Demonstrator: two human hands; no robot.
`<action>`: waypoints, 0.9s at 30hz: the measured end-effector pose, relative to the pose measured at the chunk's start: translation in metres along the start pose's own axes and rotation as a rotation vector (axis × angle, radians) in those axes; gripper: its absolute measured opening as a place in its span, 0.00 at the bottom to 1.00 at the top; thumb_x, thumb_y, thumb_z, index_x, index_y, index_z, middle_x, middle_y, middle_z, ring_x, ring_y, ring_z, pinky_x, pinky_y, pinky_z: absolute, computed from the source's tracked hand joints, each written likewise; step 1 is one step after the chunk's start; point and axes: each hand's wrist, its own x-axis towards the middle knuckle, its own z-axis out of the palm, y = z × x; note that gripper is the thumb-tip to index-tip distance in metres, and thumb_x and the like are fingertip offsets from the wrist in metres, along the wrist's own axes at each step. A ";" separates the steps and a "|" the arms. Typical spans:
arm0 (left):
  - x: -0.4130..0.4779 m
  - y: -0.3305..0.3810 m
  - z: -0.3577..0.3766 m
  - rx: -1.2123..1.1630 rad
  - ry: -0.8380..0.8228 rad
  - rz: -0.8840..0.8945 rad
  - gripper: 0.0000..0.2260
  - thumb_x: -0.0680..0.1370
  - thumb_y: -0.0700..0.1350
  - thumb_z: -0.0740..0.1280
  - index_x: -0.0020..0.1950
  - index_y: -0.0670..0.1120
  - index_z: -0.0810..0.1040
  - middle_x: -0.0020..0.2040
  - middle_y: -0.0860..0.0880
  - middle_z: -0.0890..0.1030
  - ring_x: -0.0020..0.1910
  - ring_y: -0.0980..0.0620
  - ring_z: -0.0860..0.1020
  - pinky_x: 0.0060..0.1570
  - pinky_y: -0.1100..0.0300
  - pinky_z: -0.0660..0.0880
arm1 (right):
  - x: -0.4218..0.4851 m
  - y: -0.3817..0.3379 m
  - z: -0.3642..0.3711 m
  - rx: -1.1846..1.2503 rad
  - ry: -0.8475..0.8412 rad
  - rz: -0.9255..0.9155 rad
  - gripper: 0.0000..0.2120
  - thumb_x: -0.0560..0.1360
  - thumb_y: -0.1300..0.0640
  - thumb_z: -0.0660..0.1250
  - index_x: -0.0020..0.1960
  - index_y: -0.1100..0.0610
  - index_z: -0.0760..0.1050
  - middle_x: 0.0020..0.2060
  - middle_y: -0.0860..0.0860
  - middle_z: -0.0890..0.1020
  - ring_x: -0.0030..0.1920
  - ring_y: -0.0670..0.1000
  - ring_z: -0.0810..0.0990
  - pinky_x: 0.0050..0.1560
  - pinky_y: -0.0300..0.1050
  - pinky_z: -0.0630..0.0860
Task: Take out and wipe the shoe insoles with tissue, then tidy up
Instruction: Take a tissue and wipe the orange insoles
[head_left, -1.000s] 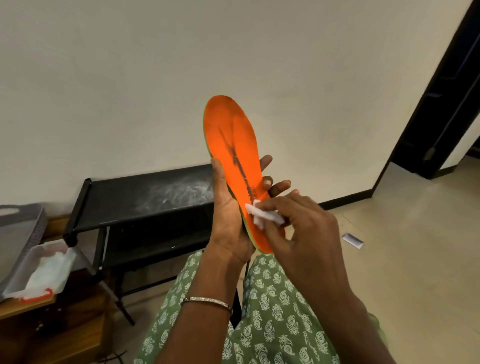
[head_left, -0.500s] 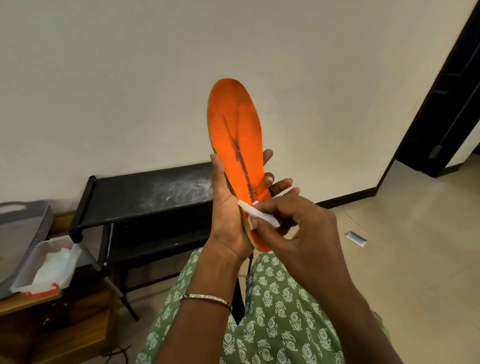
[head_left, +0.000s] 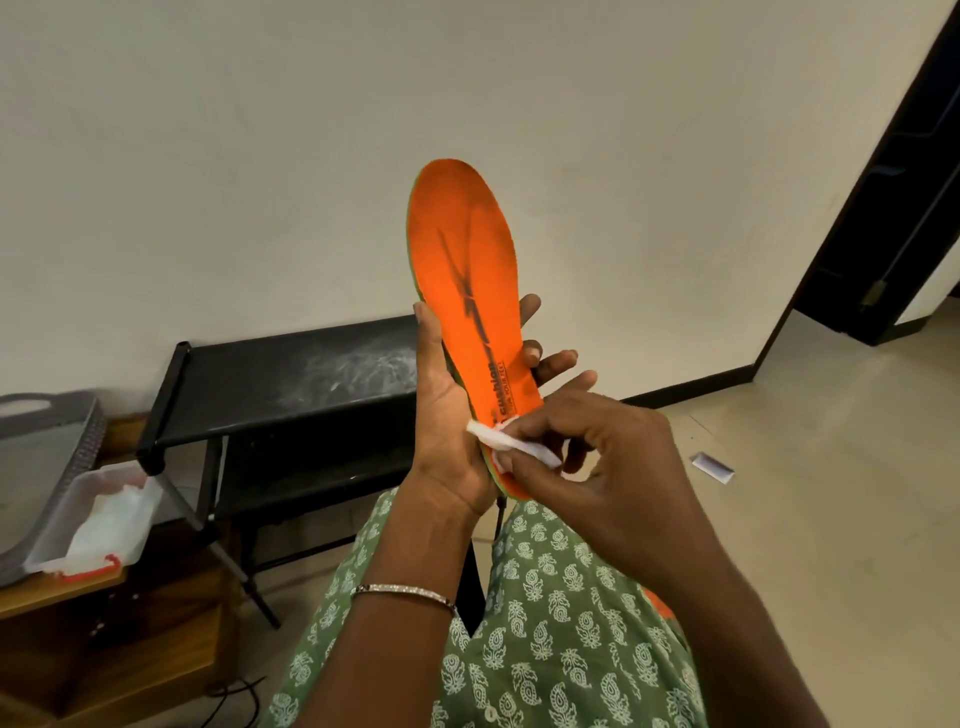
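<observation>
The left hand (head_left: 452, 436) grips the orange insole (head_left: 465, 291) upright by its heel end, thumb on one edge and fingers behind. The right hand (head_left: 613, 467) pinches a folded tissue (head_left: 511, 447) against the insole's heel, above the lap.

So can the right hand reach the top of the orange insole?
Probably yes: the right hand pinches the tissue at the heel of the orange insole, and nothing covers its face higher up.
</observation>
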 end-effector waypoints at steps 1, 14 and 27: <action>0.000 0.001 -0.002 -0.010 -0.003 0.005 0.45 0.74 0.75 0.53 0.77 0.41 0.67 0.44 0.45 0.73 0.49 0.44 0.81 0.63 0.40 0.75 | 0.000 0.002 -0.005 0.008 -0.064 0.021 0.07 0.71 0.56 0.76 0.48 0.49 0.86 0.38 0.41 0.83 0.40 0.44 0.79 0.37 0.31 0.71; 0.003 0.000 -0.005 0.024 0.047 0.033 0.43 0.75 0.75 0.52 0.75 0.42 0.69 0.41 0.46 0.74 0.48 0.44 0.81 0.66 0.40 0.73 | -0.003 -0.002 0.012 -0.153 0.073 -0.064 0.09 0.73 0.55 0.74 0.53 0.53 0.85 0.50 0.45 0.85 0.51 0.42 0.81 0.50 0.43 0.79; -0.002 -0.001 -0.004 0.046 0.003 -0.020 0.42 0.75 0.74 0.51 0.75 0.44 0.71 0.45 0.46 0.74 0.51 0.45 0.80 0.61 0.43 0.76 | 0.001 0.007 0.011 -0.242 0.288 -0.081 0.09 0.73 0.61 0.75 0.52 0.55 0.85 0.51 0.48 0.84 0.53 0.46 0.81 0.53 0.47 0.79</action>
